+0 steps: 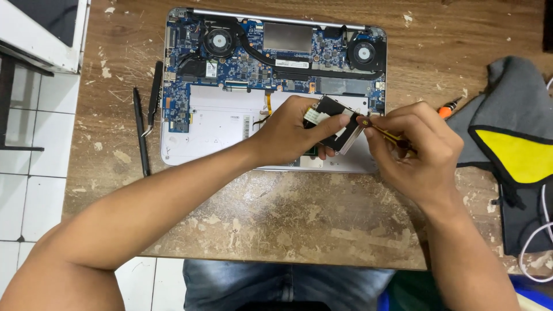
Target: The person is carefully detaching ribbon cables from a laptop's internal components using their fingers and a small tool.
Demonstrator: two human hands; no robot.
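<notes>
An opened laptop [219, 124] lies bottom-up on the worn wooden table [276, 213], its blue circuit board and two fans exposed. My left hand [291, 129] holds a black, flat drive-like part [340, 118] tilted up above the laptop's lower right area, thumb on a white ribbon piece. My right hand [417, 147] grips a small screwdriver with a yellow-and-black shaft [383, 131], its tip touching the part's right edge.
Black tweezers [154, 95] and a thin black pry tool [141, 138] lie left of the laptop. A grey and yellow bag [512, 150] sits at the right, with an orange-handled tool [448, 107] beside it and a white cable [536, 253].
</notes>
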